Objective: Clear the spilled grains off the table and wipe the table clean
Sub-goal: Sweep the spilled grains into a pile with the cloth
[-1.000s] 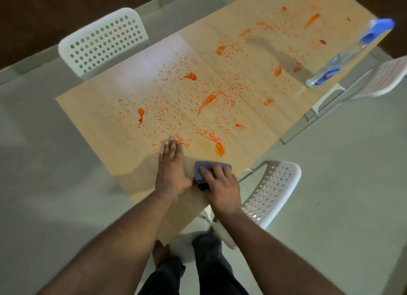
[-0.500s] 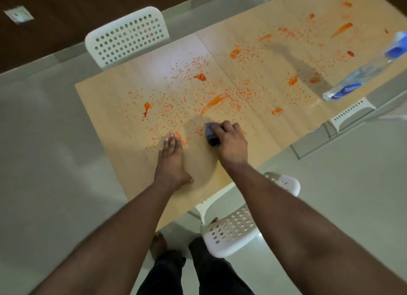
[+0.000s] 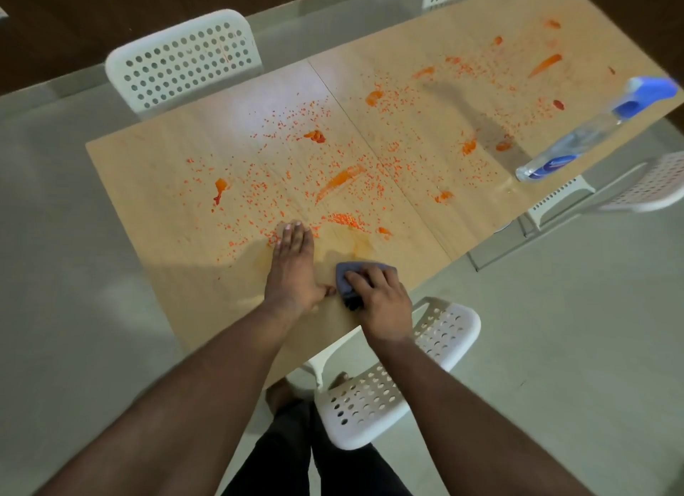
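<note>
Orange grains (image 3: 348,220) and orange smears (image 3: 338,181) are scattered across the light wooden table (image 3: 155,184). My left hand (image 3: 292,270) lies flat on the tabletop near its front edge, fingers straight, fingertips touching some grains. Just to its right, my right hand (image 3: 381,297) grips a folded blue-grey cloth (image 3: 346,271) and presses it on the table. A faint wet orange streak (image 3: 361,246) lies beyond the cloth.
A clear spray bottle (image 3: 592,131) with a blue head lies at the table's right edge. White perforated chairs stand at the far side (image 3: 181,61), at the near side (image 3: 399,377) below my right arm, and at the right (image 3: 651,184). Grey floor surrounds the table.
My right hand has pulled the cloth back from the middle of the spill toward the table's front edge, beside my left hand. My left hand has stayed flat in place.
</note>
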`<state>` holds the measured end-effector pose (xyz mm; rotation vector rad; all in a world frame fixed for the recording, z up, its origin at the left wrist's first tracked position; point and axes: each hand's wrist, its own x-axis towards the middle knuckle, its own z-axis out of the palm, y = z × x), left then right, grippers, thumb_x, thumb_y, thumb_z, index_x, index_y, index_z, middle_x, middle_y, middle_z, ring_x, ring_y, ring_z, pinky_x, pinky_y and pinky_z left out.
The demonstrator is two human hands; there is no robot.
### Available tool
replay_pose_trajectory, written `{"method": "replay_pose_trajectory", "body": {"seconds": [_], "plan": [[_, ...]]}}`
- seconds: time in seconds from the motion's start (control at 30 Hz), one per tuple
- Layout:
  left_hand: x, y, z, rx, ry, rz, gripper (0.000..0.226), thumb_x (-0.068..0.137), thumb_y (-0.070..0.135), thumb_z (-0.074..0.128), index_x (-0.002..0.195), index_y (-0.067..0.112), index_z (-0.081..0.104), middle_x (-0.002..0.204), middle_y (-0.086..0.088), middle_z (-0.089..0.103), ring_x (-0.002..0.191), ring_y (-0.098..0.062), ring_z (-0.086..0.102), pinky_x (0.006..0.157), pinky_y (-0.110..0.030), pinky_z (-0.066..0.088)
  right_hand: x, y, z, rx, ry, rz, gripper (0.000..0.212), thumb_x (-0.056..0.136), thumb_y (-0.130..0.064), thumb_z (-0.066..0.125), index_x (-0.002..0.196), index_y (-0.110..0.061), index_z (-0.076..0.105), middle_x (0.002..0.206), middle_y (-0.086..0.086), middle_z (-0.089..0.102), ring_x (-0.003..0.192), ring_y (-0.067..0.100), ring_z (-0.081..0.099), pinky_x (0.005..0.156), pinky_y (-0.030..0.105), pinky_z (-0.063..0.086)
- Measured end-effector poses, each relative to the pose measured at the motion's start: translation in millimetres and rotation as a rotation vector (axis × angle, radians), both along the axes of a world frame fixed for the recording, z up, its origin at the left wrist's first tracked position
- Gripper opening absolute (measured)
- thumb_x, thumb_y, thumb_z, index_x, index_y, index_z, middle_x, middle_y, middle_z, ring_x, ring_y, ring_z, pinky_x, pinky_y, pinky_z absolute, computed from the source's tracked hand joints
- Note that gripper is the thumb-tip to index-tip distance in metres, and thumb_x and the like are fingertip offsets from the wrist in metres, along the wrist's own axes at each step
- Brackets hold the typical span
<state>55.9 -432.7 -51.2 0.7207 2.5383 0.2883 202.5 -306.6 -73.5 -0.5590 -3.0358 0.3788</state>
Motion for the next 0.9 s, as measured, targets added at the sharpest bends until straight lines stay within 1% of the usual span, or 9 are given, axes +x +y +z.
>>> {"method": "replay_pose_trajectory", "body": {"seconds": [0.13, 0.23, 0.33, 0.47, 0.57, 0.67, 0.73, 0.8, 0.9], "plan": [[-2, 1, -7, 0.011, -0.023, 0.020, 0.139, 0.076, 0.060, 0.086, 0.167, 0.010, -0.007, 0.175, -0.007, -0.017, 0.161, -0.025, -0.019, 0.132, -0.042, -0.003, -43, 33, 0, 0.010, 0.013, -0.061, 0.045, 0.085, -0.023, 0.065, 0.129, -0.027, 0.071, 0.122, 0.003, 0.064, 0.113, 0.035, 0.056, 0.083, 0.041, 0.054], [-2, 5, -6, 0.023, -0.036, 0.031, 0.142, 0.074, 0.054, 0.089, 0.167, 0.010, -0.009, 0.175, -0.007, -0.018, 0.161, -0.024, -0.019, 0.131, -0.041, -0.004, -80, 53, 8, -0.002, 0.014, -0.110, 0.042, 0.086, -0.015, 0.068, 0.127, -0.024, 0.072, 0.121, 0.005, 0.062, 0.111, 0.034, 0.054, 0.080, 0.043, 0.055], [-1, 13, -4, 0.044, -0.060, 0.050, 0.144, 0.072, 0.057, 0.088, 0.166, 0.011, -0.010, 0.175, -0.007, -0.019, 0.160, -0.024, -0.020, 0.131, -0.042, -0.004, -96, 67, 18, -0.034, 0.001, -0.102, 0.045, 0.090, -0.011, 0.064, 0.133, -0.024, 0.069, 0.121, 0.005, 0.058, 0.112, 0.032, 0.052, 0.080, 0.044, 0.055], [-1, 30, 0, 0.058, -0.035, 0.138, 0.147, 0.071, 0.071, 0.083, 0.167, 0.009, -0.009, 0.175, -0.011, -0.018, 0.161, -0.027, -0.019, 0.131, -0.044, -0.005, -57, 67, 31, 0.009, 0.078, -0.002, 0.051, 0.084, -0.014, 0.055, 0.133, -0.021, 0.068, 0.122, 0.005, 0.059, 0.110, 0.031, 0.051, 0.073, 0.038, 0.050], [-1, 42, 2, 0.033, -0.018, 0.172, 0.149, 0.069, 0.073, 0.083, 0.166, 0.008, -0.009, 0.175, -0.013, -0.017, 0.161, -0.029, -0.018, 0.131, -0.045, -0.004, -1, 72, 20, 0.011, 0.042, 0.114, 0.053, 0.083, -0.020, 0.046, 0.130, -0.021, 0.069, 0.122, 0.007, 0.061, 0.112, 0.034, 0.055, 0.075, 0.038, 0.053], [1, 58, 1, -0.008, 0.005, 0.188, 0.153, 0.067, 0.072, 0.085, 0.166, 0.008, -0.012, 0.175, -0.012, -0.017, 0.161, -0.029, -0.018, 0.131, -0.044, -0.004, 16, 96, 5, -0.012, -0.004, 0.181, 0.050, 0.080, -0.014, 0.061, 0.129, -0.022, 0.069, 0.126, 0.006, 0.061, 0.116, 0.037, 0.057, 0.073, 0.040, 0.058], [2, 68, -1, -0.030, 0.007, 0.226, 0.156, 0.063, 0.068, 0.089, 0.166, 0.010, -0.013, 0.175, -0.010, -0.018, 0.161, -0.027, -0.018, 0.130, -0.042, -0.005, -5, 115, 0, -0.023, -0.025, 0.227, 0.050, 0.079, -0.013, 0.072, 0.128, -0.023, 0.069, 0.127, 0.006, 0.061, 0.118, 0.037, 0.057, 0.073, 0.040, 0.059], [0, 71, -1, -0.049, -0.008, 0.269, 0.160, 0.060, 0.065, 0.093, 0.166, 0.011, -0.014, 0.174, -0.009, -0.019, 0.161, -0.025, -0.018, 0.130, -0.041, -0.005, -37, 129, -1, -0.025, -0.023, 0.238, 0.044, 0.083, -0.017, 0.069, 0.126, -0.023, 0.070, 0.127, 0.007, 0.062, 0.119, 0.037, 0.055, 0.073, 0.042, 0.060], [-2, 74, -2, -0.074, -0.024, 0.286, 0.162, 0.057, 0.065, 0.094, 0.166, 0.011, -0.013, 0.175, -0.008, -0.019, 0.161, -0.024, -0.017, 0.131, -0.041, -0.005, -95, 150, 3, -0.011, -0.034, 0.263, 0.039, 0.091, -0.018, 0.064, 0.129, -0.022, 0.070, 0.133, 0.008, 0.060, 0.126, 0.039, 0.050, 0.084, 0.046, 0.057]]}}
